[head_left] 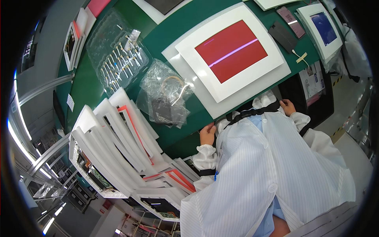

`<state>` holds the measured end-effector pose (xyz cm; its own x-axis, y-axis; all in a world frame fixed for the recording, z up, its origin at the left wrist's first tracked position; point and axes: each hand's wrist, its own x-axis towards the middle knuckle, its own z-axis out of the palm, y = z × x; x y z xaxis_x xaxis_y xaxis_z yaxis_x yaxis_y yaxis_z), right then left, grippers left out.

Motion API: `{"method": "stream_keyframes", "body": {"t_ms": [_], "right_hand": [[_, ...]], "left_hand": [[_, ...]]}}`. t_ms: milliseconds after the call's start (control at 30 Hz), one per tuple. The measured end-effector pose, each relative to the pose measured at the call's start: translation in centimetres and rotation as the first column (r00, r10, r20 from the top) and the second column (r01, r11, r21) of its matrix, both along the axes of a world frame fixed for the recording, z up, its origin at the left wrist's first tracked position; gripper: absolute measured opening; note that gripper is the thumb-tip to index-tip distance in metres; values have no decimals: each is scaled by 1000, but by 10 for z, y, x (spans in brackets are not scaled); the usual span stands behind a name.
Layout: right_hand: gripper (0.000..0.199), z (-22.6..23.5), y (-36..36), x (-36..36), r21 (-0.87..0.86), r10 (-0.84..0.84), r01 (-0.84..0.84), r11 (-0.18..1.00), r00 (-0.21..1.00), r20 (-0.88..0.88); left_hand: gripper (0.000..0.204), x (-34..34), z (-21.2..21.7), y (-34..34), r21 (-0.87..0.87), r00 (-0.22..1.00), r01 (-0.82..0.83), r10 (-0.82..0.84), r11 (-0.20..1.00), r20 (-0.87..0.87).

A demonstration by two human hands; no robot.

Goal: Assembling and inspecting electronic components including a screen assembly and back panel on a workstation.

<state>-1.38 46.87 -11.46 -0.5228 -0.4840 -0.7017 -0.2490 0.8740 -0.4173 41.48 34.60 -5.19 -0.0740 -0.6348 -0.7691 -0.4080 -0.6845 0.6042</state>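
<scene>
My left hand (207,134) rests at the front edge of the green table, its fingers loosely bent and partly apart. I see nothing held in it. My right hand (288,107) lies low beside my waist, fingers somewhat spread, and it looks free of any object. In front of me, a white framed panel with a lit red screen (233,51) lies on a white foam sheet (209,106). A pale violet line runs across the red. Nearest to the left hand on the table is a clear plastic bag (167,93) with a dark piece and a cable loop inside.
At the left stand white foam sheets and framed panels (118,138), with red strips between. A clear tray (118,59) holds several small cable parts. On the right are a dark box (282,35) with a white cable, a phone (291,21) and a blue-screened panel (323,28).
</scene>
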Motion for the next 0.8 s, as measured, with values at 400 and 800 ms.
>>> {"method": "stream_keyframes", "body": {"t_ms": [400, 800], "right_hand": [[33, 9, 61, 52, -36, -248, 250, 968, 968, 51], [32, 11, 0, 4, -195, -170, 176, 965, 984, 45]], "left_hand": [[30, 7, 3, -24, -37, 937, 338, -340, 940, -74], [30, 0, -1, -13, 14, 979, 204, -204, 979, -23]]}}
